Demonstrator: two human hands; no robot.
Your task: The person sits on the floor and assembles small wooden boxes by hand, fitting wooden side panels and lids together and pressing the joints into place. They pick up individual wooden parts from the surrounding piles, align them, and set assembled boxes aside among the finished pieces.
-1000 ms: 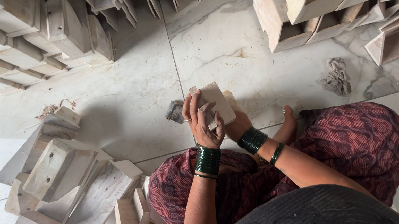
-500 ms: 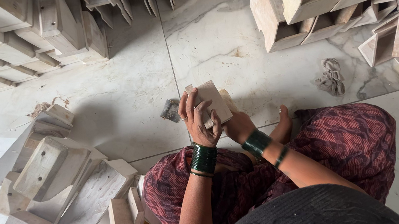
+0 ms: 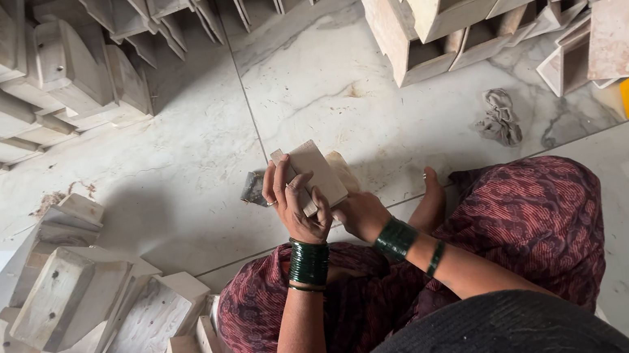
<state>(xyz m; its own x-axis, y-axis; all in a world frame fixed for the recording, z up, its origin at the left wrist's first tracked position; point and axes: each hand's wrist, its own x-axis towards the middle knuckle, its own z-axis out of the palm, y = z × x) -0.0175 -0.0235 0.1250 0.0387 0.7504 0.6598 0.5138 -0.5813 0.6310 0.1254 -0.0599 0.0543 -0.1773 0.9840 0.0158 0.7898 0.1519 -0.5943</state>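
While the left hand [image 3: 298,203] is wrapped closed over the pale wooden block [image 3: 318,172], its underside is gripped by the right hand [image 3: 361,215]; a small grey pad [image 3: 254,187] lies just left of the grip, on the floor.

Left hand [image 3: 295,200]: raised in front of the lap, back of the hand toward the camera, fingers [image 3: 276,182] spread and curled over the near face of what it holds, thumb tucked round the lower edge. A ring shows on one finger. Wrist bent slightly back, stacked dark green bangles around it. Left forearm runs straight up from the bottom of the view, elbow out of sight.

Right hand [image 3: 361,215]: lower and just right of the left, touching it, knuckles up, fingers closed underneath and mostly hidden. Green bangles on this wrist too. Right forearm slants in from the lower right, across the thigh.
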